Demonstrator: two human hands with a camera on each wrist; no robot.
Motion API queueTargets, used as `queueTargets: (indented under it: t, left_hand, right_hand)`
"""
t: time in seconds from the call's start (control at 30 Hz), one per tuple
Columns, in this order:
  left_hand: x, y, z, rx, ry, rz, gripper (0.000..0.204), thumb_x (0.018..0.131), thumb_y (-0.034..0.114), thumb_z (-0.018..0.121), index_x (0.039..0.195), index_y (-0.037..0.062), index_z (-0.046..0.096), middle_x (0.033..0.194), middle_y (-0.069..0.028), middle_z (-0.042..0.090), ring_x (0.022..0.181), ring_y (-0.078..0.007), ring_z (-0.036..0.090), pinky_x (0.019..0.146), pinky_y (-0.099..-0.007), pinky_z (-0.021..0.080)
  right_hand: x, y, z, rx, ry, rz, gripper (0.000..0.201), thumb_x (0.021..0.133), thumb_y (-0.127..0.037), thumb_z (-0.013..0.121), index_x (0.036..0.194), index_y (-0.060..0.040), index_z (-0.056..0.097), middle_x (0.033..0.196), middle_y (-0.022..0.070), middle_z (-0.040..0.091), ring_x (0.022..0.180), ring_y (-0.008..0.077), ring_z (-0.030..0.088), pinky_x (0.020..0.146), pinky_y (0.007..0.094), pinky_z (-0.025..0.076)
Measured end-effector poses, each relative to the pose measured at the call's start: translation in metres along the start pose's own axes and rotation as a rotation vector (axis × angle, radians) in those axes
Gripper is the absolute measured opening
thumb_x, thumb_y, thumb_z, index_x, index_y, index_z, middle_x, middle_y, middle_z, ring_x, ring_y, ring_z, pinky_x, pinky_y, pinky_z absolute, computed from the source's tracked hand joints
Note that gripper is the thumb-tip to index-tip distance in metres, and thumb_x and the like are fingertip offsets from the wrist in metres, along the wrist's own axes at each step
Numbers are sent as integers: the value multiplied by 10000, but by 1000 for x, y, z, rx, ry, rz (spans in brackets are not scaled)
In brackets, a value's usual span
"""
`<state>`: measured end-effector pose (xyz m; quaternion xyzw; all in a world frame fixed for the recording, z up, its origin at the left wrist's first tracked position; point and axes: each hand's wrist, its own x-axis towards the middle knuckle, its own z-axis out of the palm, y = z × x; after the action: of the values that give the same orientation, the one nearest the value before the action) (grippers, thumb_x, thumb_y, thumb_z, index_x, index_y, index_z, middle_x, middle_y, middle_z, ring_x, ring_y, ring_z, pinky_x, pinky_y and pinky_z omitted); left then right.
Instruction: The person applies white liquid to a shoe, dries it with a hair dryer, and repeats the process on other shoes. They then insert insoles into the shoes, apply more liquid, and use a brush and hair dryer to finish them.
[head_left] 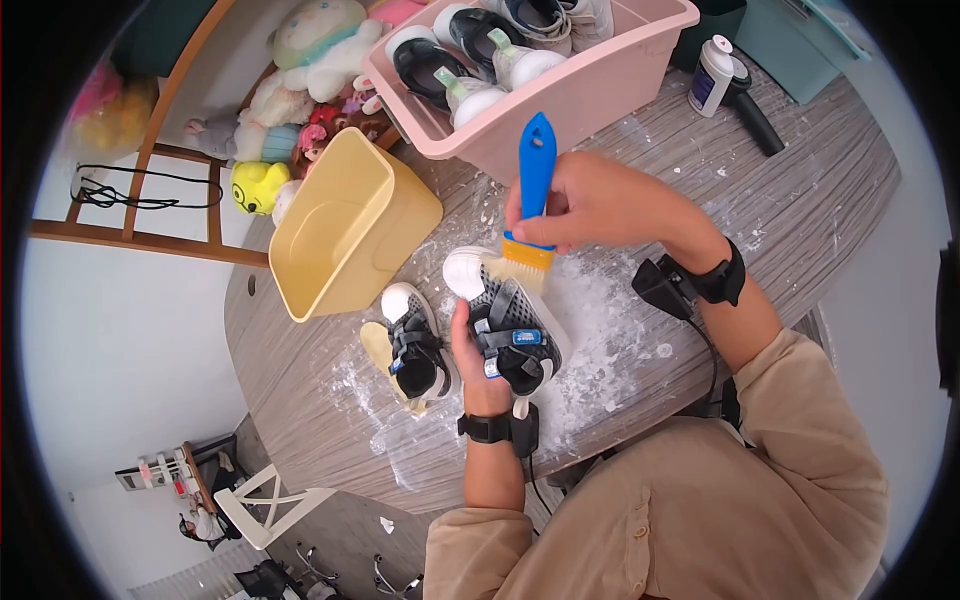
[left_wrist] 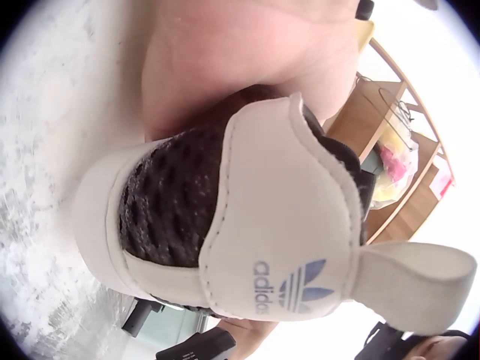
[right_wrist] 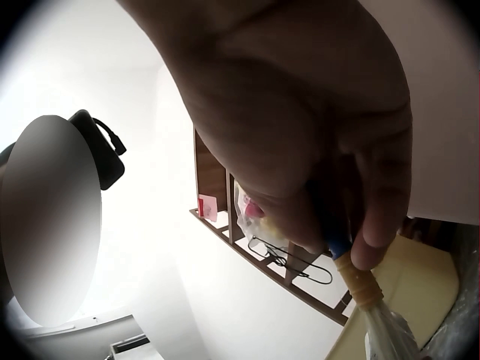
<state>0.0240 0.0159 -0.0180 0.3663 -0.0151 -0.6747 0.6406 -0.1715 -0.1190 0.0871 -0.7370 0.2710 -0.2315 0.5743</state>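
Observation:
My left hand (head_left: 484, 396) holds a small black and white sneaker (head_left: 508, 318) over the table, its white toe pointing away from me. The thumb lies along the shoe's left side. Filling the left wrist view is the shoe's white heel (left_wrist: 277, 187), with a blue adidas logo and a pull loop. My right hand (head_left: 605, 203) grips a brush (head_left: 537, 165) with a blue handle and a yellow collar. Its pale bristles (head_left: 522, 274) lie against the sneaker's side near the toe. The matching sneaker (head_left: 412, 340) stands to the left, beside a pale yellow piece (head_left: 378, 346).
White powdery residue covers much of the wooden table (head_left: 310, 400). Behind the hands stand a yellow bin (head_left: 405, 215) and a pink tub (head_left: 590, 105) with several shoes. A white bottle (head_left: 711, 76) and a black-handled tool (head_left: 757, 120) lie at the back right.

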Motion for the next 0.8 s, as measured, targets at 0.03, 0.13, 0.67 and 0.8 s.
queueTargets:
  t: [0.03, 0.13, 0.67, 0.8]
  left_hand:
    - [1, 0, 0, 7, 7, -6, 417, 901, 396, 512, 1135, 57, 578, 1023, -106, 663, 897, -252, 654, 799, -390, 537]
    - [2, -1, -1, 26, 30, -11, 410, 897, 397, 520, 1113, 54, 587, 1007, -104, 667, 886, -251, 655, 793, -391, 538]
    - [-1, -8, -7, 174, 145, 223, 421, 914, 383, 500, 1138, 42, 600, 1041, -93, 664, 912, -240, 652, 833, -370, 523]
    - [-2, -1, -1, 83, 90, 99, 416, 914, 381, 508, 1134, 40, 602, 1017, -102, 669, 897, -247, 656, 850, -366, 520]
  right_hand:
    - [-1, -1, -1, -15, -14, -5, 234, 826, -225, 634, 858, 6, 649, 708, 65, 631, 552, 120, 594, 531, 241, 486]
    - [-4, -3, -4, -33, -31, 2, 239, 828, -226, 632, 863, 10, 651, 709, 64, 632, 552, 118, 594, 530, 238, 487]
    - [-1, -2, 5, -56, -15, 26, 227, 824, -215, 645, 855, 10, 646, 724, 69, 642, 585, 124, 610, 549, 248, 500]
    - [-4, -6, -2, 25, -7, 52, 227, 832, -212, 647, 875, 11, 640, 717, 68, 637, 577, 116, 604, 542, 243, 497]
